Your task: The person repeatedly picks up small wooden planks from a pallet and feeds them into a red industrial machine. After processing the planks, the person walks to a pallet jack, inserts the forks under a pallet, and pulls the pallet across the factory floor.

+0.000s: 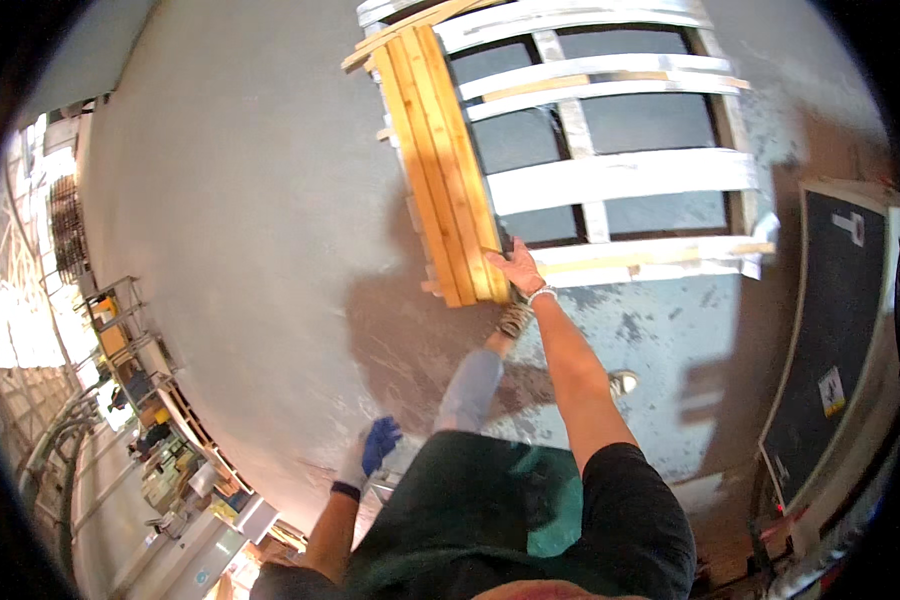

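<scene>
In the head view, a worn gray floor (240, 230) with dark stains fills most of the room, and shelves (120, 310) and clutter line its left side. A dark, flat panel (830, 330) with a light frame stands at the right.

A slatted pallet (620, 180) with white crosspieces lies on the floor. Long orange-yellow wooden boards (435, 150) lie side by side along its left edge, their near ends reaching the near left corner. Thin wooden sticks (410, 35) cross the far left corner.

The right hand (518, 268), bare, with a light band (542, 293) at the wrist, is at the near end of the boards, thumb and fingers spread, not closed around them; whether it touches them I cannot tell. The left hand (375, 447), in a blue glove, hangs loose well apart from the pallet, with nothing visible in its grasp. One shoe (515, 320) is just beside the pallet's near left corner; the other shoe (623, 383) is farther right.
</scene>
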Demonstrator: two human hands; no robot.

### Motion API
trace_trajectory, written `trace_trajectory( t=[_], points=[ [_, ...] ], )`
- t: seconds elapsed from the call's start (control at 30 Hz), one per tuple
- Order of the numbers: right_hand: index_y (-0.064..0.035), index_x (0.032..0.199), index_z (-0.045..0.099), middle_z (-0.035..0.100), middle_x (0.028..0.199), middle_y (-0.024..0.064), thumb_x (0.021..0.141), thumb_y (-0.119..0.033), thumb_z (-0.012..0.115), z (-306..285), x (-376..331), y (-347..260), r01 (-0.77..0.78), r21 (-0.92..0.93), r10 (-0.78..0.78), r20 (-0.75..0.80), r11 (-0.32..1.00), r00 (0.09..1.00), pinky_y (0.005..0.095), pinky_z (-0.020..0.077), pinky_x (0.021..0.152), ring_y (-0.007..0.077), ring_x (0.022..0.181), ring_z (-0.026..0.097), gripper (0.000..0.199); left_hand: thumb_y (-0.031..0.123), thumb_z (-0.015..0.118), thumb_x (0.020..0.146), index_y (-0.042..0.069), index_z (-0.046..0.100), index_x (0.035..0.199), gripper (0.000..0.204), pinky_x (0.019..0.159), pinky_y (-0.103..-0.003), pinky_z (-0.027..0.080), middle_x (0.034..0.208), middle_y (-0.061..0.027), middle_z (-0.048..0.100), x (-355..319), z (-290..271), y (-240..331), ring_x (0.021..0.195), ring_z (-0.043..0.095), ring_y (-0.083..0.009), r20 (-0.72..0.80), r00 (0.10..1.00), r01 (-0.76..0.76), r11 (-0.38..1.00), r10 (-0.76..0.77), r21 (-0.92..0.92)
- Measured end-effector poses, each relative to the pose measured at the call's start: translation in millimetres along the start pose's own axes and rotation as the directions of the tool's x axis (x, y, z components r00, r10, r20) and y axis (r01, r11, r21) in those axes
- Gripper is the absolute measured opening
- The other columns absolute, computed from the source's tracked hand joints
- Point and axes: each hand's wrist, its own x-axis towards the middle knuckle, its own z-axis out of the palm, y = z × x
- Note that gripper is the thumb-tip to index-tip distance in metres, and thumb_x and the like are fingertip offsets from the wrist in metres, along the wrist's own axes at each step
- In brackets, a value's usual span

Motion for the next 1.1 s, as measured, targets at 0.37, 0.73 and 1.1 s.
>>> trace_trajectory(
  t=[0.37, 0.73, 1.1],
  points=[
    [0.0227, 0.129, 0.042, 0.065, 0.11, 0.0244, 0.074, -0.035, 0.088, -4, -9, -6, 0.047, 0.401, 0.042, -0.209, 0.915, 0.977, 0.0323, 0.0549, 0.079, 0.0222, 0.095, 0.066, 0.092, 0.032, 0.049, 0.105, 0.0, 0.048, 0.139, 0.047, 0.1, -0.035, 0.05, 0.13, -0.0151, 0.06, 32, 34, 44, 0.114, 0.062, -0.0244, 0.01, 0.999, -0.036, 0.998, 0.036, 0.045],
    [0.0137, 0.11, 0.063, 0.068, 0.089, 0.0121, 0.073, -0.045, 0.084, -64, -425, -70, 0.028, 0.361, 0.075, -0.269, 0.932, 0.96, 0.032, 0.0508, 0.061, 0.016, 0.075, 0.06, 0.073, 0.035, 0.055, 0.102, 0.006, 0.058, 0.126, 0.038, 0.079, -0.039, 0.053, 0.108, -0.008, 0.066, 19, 291, 79, 0.091, 0.064, -0.0206, 0.563, 0.821, -0.038, 0.975, -0.095, 0.22],
    [0.0029, 0.127, 0.059, 0.067, 0.109, 0.0139, 0.076, -0.037, 0.084, -43, -750, -66, 0.246, 0.411, 0.19, -0.77, 0.878, 0.609, 0.0332, 0.0497, 0.087, 0.0189, 0.099, 0.062, 0.069, 0.018, 0.068, 0.094, 0.0, 0.061, 0.122, 0.033, 0.084, -0.033, 0.054, 0.112, -0.0084, 0.068, -243, 492, 29, 0.102, 0.065, -0.0168, 0.805, 0.444, -0.087, 0.875, -0.394, 0.476]
  ],
)
